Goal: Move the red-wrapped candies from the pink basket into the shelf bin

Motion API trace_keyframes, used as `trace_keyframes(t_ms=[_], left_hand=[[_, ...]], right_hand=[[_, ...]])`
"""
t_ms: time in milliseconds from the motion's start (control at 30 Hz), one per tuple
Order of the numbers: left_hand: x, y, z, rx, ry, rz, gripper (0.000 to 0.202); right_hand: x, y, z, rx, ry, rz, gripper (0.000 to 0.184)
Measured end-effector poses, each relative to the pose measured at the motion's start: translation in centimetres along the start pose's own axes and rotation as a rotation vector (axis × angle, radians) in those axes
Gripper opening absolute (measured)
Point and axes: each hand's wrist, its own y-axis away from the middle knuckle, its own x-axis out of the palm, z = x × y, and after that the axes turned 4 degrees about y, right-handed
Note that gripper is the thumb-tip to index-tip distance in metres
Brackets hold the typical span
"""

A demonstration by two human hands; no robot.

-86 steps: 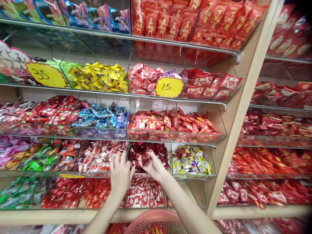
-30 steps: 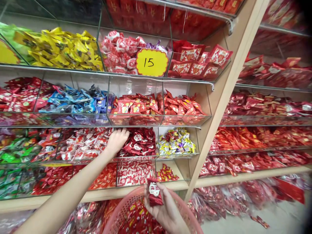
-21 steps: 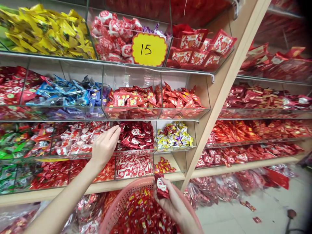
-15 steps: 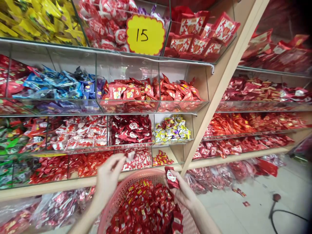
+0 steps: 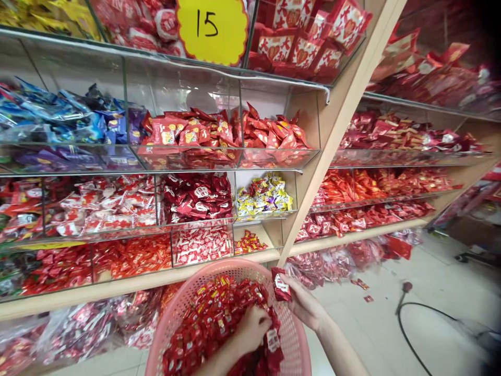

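A bank of glass-fronted shelves fills the view, divided by clear panes into compartments of wrapped sweets and ended on the right by a pale wooden upright [image 5: 340, 120]. On the top visible shelf a scalloped yellow price card [image 5: 213, 31] reads 15, with red packets with heart prints [image 5: 301, 44] to its right. One level down, blue packets [image 5: 50, 115] lie at the left and red packets with orange prints [image 5: 188, 130] near the middle. Below them, a compartment of maroon packets [image 5: 198, 196] adjoins one of yellow-and-white sweets [image 5: 266, 198]; the lowest row includes small red-and-white pieces [image 5: 201, 244] and, in the corner compartment, a small heap of red-and-yellow sweets [image 5: 249, 243]. Beyond the upright, a second run of shelves [image 5: 371, 183] recedes, stocked mostly in red. Clear plastic bags [image 5: 78, 329] of sweets sit on the pale tiled floor [image 5: 364, 339] under the shelves, and a black cable [image 5: 409, 334] curves across the tiles on the right. In front of the shelves stands a pink perforated basket [image 5: 295, 339] with many small red sweets [image 5: 207, 308] in it. The right hand [image 5: 303, 303] pinches a dark red packet [image 5: 281, 284] with a white print over the basket's right rim. The left hand [image 5: 252, 326] is inside the basket, fingers curled, beside another white-printed packet [image 5: 273, 342]; whether it grips anything I cannot tell.
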Motion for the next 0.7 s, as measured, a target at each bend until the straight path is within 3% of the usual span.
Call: trace_keyframes(t_ms=[133, 267, 467, 600, 700], left_hand=[[2.7, -0.9, 0.6, 0.006, -0.026, 0.018, 0.015], [3.2, -0.6, 1.2, -0.001, 0.049, -0.045, 0.013], [-0.5, 1.6, 1.1, -0.076, 0.259, -0.119, 0.037], [-3.1, 2.7, -2.0, -0.077, 0.436, -0.159, 0.047], [-3.6, 2.9, -4.6, -0.109, 0.610, -0.054, 0.054]], right_hand=[[-0.4, 0.1, -0.3, -0.011, 0.007, -0.006, 0.026], [-0.4, 0.1, -0.5, -0.047, 0.044, 0.030, 0.020], [-0.2, -0.1, -0.8, -0.068, 0.103, -0.009, 0.032], [0.6, -0.3, -2.3, -0.075, 0.172, -0.060, 0.035], [1.3, -0.7, -4.1, -0.107, 0.217, -0.078, 0.036]])
